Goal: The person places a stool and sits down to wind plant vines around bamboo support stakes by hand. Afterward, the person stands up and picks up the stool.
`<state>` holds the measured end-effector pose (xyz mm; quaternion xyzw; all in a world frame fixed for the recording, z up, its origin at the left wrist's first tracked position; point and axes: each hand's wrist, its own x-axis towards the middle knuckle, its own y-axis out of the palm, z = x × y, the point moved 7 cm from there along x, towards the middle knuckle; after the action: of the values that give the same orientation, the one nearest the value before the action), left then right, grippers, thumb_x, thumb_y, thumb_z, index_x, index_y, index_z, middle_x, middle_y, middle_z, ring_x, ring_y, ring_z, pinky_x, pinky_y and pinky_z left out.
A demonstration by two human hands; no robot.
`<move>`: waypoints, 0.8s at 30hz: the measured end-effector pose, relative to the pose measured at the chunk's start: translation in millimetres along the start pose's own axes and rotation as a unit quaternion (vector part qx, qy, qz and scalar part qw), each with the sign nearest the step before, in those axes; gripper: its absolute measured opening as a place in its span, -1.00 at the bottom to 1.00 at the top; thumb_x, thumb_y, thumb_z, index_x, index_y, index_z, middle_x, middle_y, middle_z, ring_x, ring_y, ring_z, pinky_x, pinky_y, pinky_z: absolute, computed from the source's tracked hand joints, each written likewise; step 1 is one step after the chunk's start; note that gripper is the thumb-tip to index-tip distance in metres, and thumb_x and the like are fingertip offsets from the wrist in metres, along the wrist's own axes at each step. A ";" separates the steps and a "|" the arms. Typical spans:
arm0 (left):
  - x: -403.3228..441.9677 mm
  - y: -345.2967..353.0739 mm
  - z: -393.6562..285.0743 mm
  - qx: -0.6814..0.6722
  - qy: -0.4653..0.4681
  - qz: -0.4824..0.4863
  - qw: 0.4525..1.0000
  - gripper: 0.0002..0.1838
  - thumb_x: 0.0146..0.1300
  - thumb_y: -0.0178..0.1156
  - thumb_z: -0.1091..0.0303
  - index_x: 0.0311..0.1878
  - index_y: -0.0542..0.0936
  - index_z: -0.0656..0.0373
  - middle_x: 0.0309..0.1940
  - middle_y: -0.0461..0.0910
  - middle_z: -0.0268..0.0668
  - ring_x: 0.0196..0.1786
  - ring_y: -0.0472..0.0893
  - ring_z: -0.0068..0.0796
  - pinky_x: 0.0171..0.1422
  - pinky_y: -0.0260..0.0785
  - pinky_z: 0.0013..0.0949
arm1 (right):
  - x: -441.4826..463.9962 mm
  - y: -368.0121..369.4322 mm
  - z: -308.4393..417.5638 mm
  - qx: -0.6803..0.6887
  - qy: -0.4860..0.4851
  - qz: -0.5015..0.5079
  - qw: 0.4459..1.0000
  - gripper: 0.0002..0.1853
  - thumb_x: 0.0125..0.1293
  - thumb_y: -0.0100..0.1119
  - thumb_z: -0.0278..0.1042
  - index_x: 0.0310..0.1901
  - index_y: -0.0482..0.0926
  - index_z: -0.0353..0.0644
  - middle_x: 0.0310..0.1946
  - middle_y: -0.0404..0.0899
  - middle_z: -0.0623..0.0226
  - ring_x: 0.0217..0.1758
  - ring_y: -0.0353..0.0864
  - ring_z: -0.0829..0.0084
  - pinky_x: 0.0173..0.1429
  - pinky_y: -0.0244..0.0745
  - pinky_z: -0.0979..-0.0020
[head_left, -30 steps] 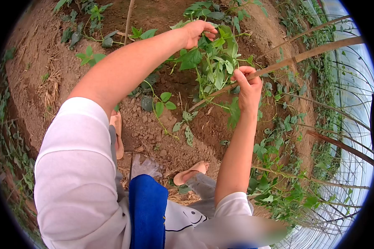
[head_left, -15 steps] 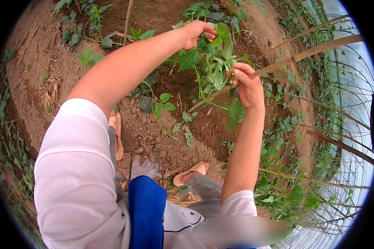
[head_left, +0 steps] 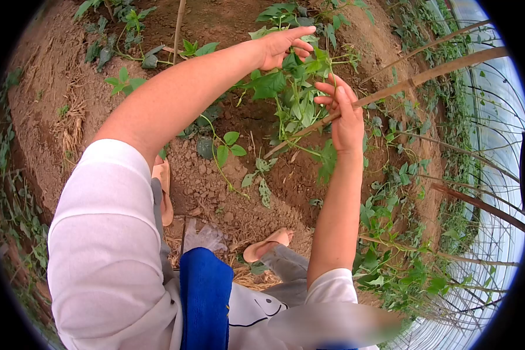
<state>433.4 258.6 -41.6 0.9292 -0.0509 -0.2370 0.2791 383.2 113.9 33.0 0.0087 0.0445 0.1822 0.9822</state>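
Observation:
A leafy green vine climbs around a long wooden pole, which slants from the soil up to the right. My left hand is at the top of the leaves, its thumb stretched out and its other fingers curved apart beside the foliage. On the pole's near side my right hand touches the pole, fingers spread toward the vine, with a thin stem running by its fingertips. Leaves partly hide what lies between the two hands.
Below the vine are a small trailing shoot and bare soil. A second stick stands at the upper left. More poles and vines line the right, before plastic sheeting. My sandaled feet are below.
My left thumb has straightened out to the right. My right hand has gone from pinching near the pole to fingers spread, and the leaves between the hands have shifted.

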 end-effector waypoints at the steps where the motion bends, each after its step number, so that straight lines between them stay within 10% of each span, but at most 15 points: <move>1: -0.4 1.1 -1.0 0.000 0.000 0.000 1.000 -0.49 -0.11 0.11 -0.20 -0.33 0.52 0.10 -0.38 0.46 -0.37 -0.24 0.40 -0.52 -0.06 0.20 -0.37 | 0.4 2.1 1.5 -0.011 -0.013 0.012 1.000 -0.64 0.22 -0.14 -0.20 -0.16 0.44 -0.35 -0.26 0.49 0.16 -0.28 0.44 0.47 -0.07 0.27 0.46; 11: 4.9 -7.4 -2.1 0.027 0.015 -0.015 0.999 -0.43 -0.09 0.06 -0.24 -0.34 0.52 0.15 -0.37 0.48 -0.32 -0.24 0.40 -0.51 -0.07 0.20 -0.32 | -15.3 -18.2 -2.3 -0.137 -0.064 -0.099 0.984 -0.82 0.00 0.21 -0.33 -0.55 0.45 -0.23 -0.41 0.46 0.37 -0.37 0.37 0.56 -0.22 0.27 0.52; 16: 4.4 -7.1 -3.4 0.015 0.026 -0.018 0.999 -0.45 -0.08 0.07 -0.21 -0.34 0.51 0.16 -0.39 0.49 -0.33 -0.26 0.43 -0.50 -0.07 0.23 -0.30 | -20.9 -21.6 6.6 -0.323 -0.065 -0.187 0.926 -0.86 -0.02 0.19 -0.45 -0.41 0.47 -0.27 -0.40 0.42 0.36 -0.42 0.35 0.61 -0.31 0.28 0.57; 24: 2.8 -6.1 -4.1 0.029 0.018 -0.016 0.999 -0.44 -0.08 0.07 -0.19 -0.28 0.49 0.18 -0.38 0.49 -0.33 -0.27 0.44 -0.50 -0.09 0.26 -0.32 | -34.6 -24.6 8.6 -0.151 -0.030 -0.187 0.970 -0.69 0.02 0.08 -0.53 -0.14 0.36 -0.36 -0.30 0.48 0.22 -0.23 0.47 0.52 -0.20 0.39 0.52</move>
<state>437.5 265.0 -43.1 0.9416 -0.0376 -0.2232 0.2493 360.7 78.5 43.7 -0.1425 -0.0121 -0.0009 0.9897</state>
